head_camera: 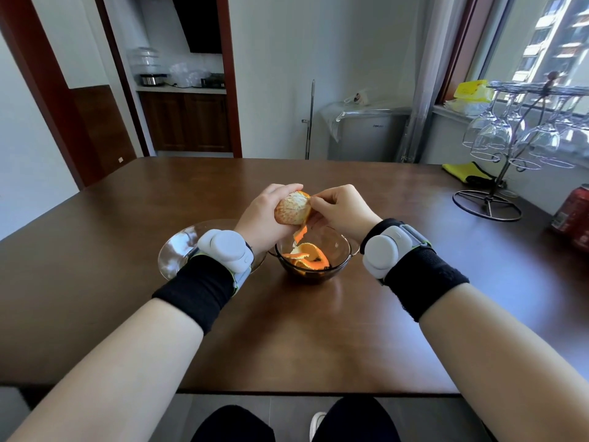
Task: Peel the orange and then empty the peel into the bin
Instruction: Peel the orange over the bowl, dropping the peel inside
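Observation:
A mostly peeled orange (pixel 291 208), pale with white pith, is held above the table in my left hand (pixel 264 215). My right hand (pixel 339 208) pinches a strip of orange peel (pixel 301 232) that still hangs from the fruit's right side. Right below, a dark glass bowl (pixel 342 248) holds several loose pieces of peel (pixel 307 255). No bin is in view.
A clear glass plate (pixel 178 250) lies left of the bowl, partly under my left wrist. A wire rack of hanging wine glasses (pixel 516 138) and a red can (pixel 573 215) stand at the table's right. A yellow cloth (pixel 468 173) lies behind the rack.

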{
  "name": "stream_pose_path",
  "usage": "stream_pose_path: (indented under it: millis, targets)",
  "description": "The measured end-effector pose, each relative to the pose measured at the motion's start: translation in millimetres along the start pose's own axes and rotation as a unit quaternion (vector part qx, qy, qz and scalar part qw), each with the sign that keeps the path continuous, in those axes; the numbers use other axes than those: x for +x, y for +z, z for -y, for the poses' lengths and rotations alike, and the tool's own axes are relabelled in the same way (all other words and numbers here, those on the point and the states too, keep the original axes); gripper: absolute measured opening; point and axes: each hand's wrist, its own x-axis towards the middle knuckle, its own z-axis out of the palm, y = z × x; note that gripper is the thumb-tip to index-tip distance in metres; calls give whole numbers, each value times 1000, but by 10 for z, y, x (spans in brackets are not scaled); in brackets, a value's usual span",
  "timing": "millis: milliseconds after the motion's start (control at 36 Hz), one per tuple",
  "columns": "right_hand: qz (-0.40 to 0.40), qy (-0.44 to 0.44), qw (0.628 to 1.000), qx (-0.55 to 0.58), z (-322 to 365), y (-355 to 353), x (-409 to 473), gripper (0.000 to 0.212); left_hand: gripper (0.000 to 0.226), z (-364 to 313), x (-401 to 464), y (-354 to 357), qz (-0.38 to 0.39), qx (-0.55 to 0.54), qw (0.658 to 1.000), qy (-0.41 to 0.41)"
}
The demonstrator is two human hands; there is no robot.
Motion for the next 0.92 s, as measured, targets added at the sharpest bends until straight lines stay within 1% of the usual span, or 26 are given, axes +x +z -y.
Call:
stream_pose_path:
  millis: [139,222,278,361,472,528,583,639,667,806,917]
  targets:
    - [30,20,999,29,31,-45,7,23,66,6,4,-1,-19,-14,1000,10]
    - [61,34,997,31,62,-97,0,21,66,11,-19,18,-10,-12,1000,17]
    - [68,38,997,23,81,-122,-9,18,66,12,-27,27,-1,-9,1000,19]
    - [59,48,996,40,113,-113,-21,14,68,1,-18,22,23,7,1000,13]
    - [45,68,995,65,109,-69,-29,13,73,-32,29,-18,84,11,996,-21]
    - [40,75,994,70,100,-56,-38,13,66,-59,49,-37,95,4,994,-52]
    - [36,78,994,71,97,-51,-45,15,56,-77,60,-47,87,28,993,-69]
    - [30,78,994,69,97,-57,-46,15,54,-72,58,-41,75,74,993,-59]
    - [29,79,994,71,99,-64,-42,14,54,-69,54,-38,71,80,993,-51]
    - [41,86,991,96,94,-79,-42,13,44,-66,38,-56,82,15,996,-44]
    - [41,86,988,120,90,-99,-52,11,35,-49,48,-64,103,-8,994,-26]
